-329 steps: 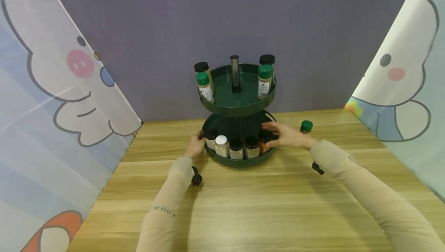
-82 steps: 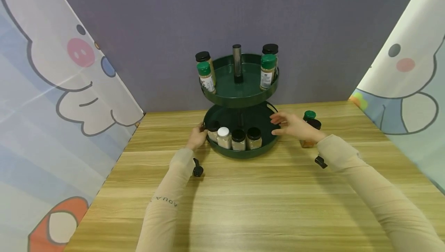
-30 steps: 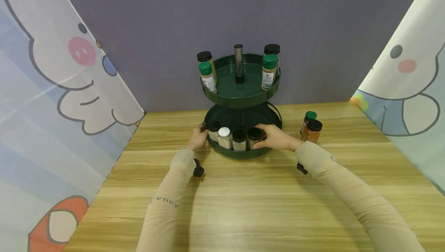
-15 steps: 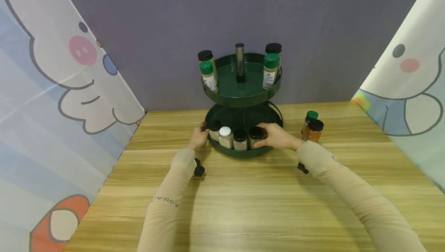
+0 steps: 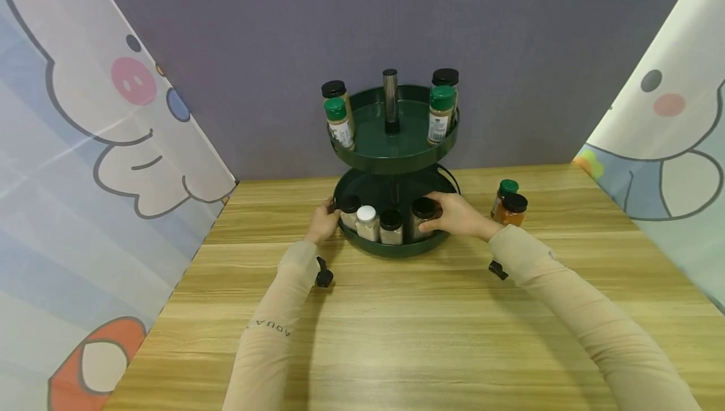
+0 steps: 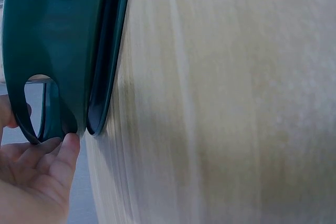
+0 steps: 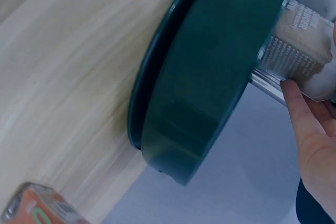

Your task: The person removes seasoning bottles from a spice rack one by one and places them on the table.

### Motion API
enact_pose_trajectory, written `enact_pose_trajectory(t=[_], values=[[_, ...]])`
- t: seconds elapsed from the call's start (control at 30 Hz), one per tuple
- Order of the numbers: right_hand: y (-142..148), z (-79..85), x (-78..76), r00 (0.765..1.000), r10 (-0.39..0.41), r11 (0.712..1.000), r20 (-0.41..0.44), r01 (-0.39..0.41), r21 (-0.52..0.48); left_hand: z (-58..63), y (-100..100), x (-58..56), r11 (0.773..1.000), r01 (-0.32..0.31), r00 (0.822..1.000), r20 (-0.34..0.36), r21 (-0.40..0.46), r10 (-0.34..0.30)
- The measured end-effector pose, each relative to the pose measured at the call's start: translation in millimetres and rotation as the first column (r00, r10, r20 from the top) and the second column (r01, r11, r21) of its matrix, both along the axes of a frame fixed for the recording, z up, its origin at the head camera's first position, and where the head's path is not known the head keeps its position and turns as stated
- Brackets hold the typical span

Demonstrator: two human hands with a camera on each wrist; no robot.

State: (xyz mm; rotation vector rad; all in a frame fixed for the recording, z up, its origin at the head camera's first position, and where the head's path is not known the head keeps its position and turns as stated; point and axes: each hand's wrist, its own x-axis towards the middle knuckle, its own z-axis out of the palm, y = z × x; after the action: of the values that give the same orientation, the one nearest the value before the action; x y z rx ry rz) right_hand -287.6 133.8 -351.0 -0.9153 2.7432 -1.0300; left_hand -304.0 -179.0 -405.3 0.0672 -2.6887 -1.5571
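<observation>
A dark green two-tier spice rack [image 5: 391,164] stands at the back of the wooden table. My left hand [image 5: 322,223] grips the rim of its lower tray by the handle cutout [image 6: 37,106], fingers and thumb on either side. At the tray's right part, my right hand [image 5: 460,216] holds a black-lidded spice jar [image 5: 417,228] of pale powder; the jar's printed side [image 7: 294,51] rises above the tray wall in the right wrist view. Left of it in the tray sit another black-lidded jar [image 5: 391,235], a white-lidded jar [image 5: 367,228] and one more dark-lidded jar [image 5: 349,214].
On the upper tray, green-capped bottles [image 5: 438,124] and black-lidded jars stand at left and right, around a metal post [image 5: 390,96]. To the right on the table are an orange spice jar [image 5: 511,216] and a green-capped bottle [image 5: 508,187]. A grey wall [image 5: 272,84] rises behind.
The orange jar went from the lower tray to the table beside the green-capped bottle. My right hand then took the black-lidded jar, now raised slightly and shifted right. My left hand stays at the rim.
</observation>
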Motion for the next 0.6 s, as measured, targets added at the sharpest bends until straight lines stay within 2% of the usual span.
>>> enact_pose_trajectory(t=[0.37, 0.47, 0.6], values=[[16.7, 27.1, -3.7, 0.998, -0.030, 0.998, 0.053, 0.033, -0.054, -0.1, -1.2, -1.5, 1.000, 0.008, 1.000, 0.008, 0.019, -0.009], [23.5, 36.6, -3.6, 0.996, -0.073, 0.996, 0.040, 0.075, -0.044, -0.4, -1.4, -2.2, 1.000, 0.006, 1.000, 0.018, 0.030, -0.006], [34.1, 45.9, -2.3, 0.990, -0.123, 0.991, 0.069, 0.127, -0.052, -2.5, -1.8, -3.6, 0.999, 0.001, 1.000, 0.023, 0.032, -0.002]])
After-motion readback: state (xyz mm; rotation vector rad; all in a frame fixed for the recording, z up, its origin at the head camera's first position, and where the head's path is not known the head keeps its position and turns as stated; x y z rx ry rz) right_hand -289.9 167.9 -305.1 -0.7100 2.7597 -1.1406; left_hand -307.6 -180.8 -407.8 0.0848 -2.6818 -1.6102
